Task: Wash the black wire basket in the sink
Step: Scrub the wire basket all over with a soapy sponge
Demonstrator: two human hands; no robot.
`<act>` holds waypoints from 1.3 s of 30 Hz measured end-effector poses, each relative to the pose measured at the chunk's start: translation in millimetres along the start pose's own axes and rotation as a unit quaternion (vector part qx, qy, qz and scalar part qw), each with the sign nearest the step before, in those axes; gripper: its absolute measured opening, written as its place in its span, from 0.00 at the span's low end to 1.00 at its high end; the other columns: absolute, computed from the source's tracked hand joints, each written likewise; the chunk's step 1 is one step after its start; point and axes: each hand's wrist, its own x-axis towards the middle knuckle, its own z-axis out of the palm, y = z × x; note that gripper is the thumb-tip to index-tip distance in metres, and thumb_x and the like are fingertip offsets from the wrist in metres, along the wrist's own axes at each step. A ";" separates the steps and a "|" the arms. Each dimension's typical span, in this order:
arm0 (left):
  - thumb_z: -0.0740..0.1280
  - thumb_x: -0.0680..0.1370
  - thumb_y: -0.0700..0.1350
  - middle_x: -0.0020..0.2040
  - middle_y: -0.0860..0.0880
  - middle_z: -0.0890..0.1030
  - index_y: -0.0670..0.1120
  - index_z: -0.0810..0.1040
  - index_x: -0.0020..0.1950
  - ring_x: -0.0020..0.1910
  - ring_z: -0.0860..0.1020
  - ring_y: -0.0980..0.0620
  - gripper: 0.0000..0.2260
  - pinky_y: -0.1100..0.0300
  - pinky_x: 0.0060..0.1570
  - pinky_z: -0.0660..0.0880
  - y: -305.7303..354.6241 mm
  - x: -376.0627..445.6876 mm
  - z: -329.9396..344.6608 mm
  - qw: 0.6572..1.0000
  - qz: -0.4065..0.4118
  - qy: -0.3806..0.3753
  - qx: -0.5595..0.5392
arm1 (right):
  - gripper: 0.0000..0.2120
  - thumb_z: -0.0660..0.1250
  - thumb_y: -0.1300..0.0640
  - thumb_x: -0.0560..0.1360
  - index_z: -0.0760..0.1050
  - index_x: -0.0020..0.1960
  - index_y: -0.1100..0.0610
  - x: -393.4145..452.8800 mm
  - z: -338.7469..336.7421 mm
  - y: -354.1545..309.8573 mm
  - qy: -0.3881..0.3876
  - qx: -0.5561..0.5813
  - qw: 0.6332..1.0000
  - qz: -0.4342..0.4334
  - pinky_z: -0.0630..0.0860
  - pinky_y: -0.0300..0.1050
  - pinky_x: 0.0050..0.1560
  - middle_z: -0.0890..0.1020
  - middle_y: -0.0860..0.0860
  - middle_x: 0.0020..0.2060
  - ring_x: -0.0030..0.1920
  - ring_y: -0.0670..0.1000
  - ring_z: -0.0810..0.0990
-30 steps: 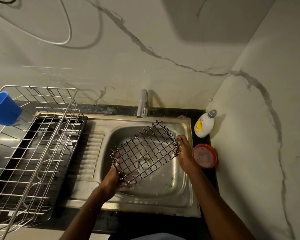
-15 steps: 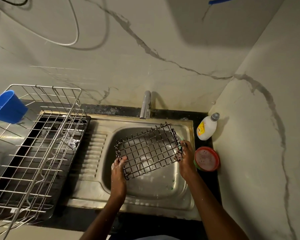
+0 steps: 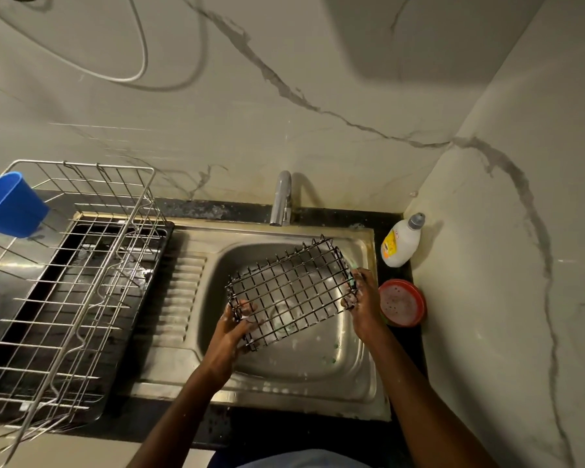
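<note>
The black wire basket [image 3: 293,290] is held tilted above the steel sink bowl [image 3: 321,363], its open grid facing up. My left hand [image 3: 232,327] grips its near left corner, fingers curled over the wires. My right hand [image 3: 360,297] holds the right end; a bit of green shows between its fingers and the wire, possibly a scrubber. Both hands look wet and soapy. The tap [image 3: 281,199] stands behind the bowl, with no water visibly running.
A steel dish rack [image 3: 65,282] with a blue cup [image 3: 11,206] hanging on it sits on a black tray left of the sink. A white detergent bottle [image 3: 401,241] and a red round dish [image 3: 402,302] stand at the right, near the wall corner.
My left hand shifted from under the basket's near edge to gripping its near left corner. The basket turned flatter and stayed over the bowl.
</note>
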 end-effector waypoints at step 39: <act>0.67 0.84 0.45 0.59 0.41 0.81 0.49 0.75 0.59 0.56 0.80 0.40 0.05 0.43 0.52 0.80 -19.0 8.0 19.0 0.988 -0.065 0.127 0.060 | 0.12 0.72 0.60 0.74 0.84 0.57 0.55 24.5 -92.4 -35.0 0.036 -0.680 0.725 -0.108 0.80 0.40 0.53 0.84 0.53 0.52 0.52 0.53 0.83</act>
